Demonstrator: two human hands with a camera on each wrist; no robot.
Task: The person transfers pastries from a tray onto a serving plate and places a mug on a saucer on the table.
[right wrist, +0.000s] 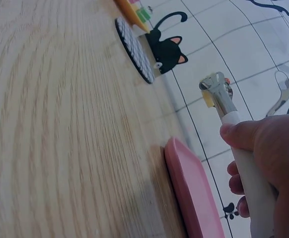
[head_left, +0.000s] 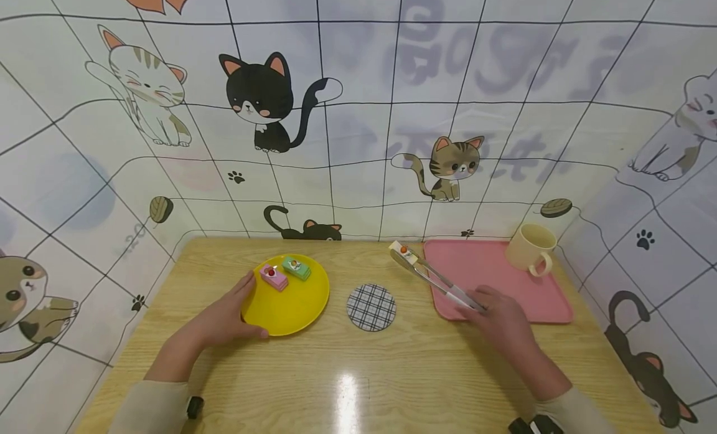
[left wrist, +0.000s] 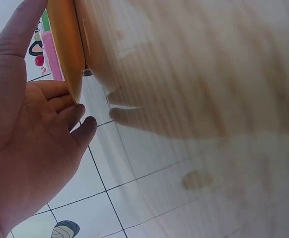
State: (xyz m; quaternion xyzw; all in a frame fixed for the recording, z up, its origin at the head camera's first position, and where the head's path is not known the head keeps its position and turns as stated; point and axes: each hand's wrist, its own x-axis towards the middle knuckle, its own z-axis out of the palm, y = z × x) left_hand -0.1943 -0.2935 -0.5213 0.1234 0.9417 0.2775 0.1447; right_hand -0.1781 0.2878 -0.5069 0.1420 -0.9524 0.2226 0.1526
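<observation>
My left hand [head_left: 224, 312] lies against the left rim of a yellow plate [head_left: 297, 303], fingers spread along its edge and thumb at the near side. On the plate sit two small toy cake slices, one pink [head_left: 274, 277] and one green [head_left: 296, 268]. A pair of metal tongs with white handles [right wrist: 249, 168] is gripped in my right hand [head_left: 504, 322]. Between the tong tips is a pale yellow cake slice [head_left: 403, 251] with an orange topping. The right wrist view shows it raised above the table.
A round checked coaster [head_left: 371, 307] lies between the plate and a pink tray [head_left: 493, 284]. At the tray's back right corner stands a cream mug [head_left: 531, 247], handle turned toward the front. Behind the wooden table [head_left: 313, 378] hangs a cat-patterned sheet [head_left: 358, 129].
</observation>
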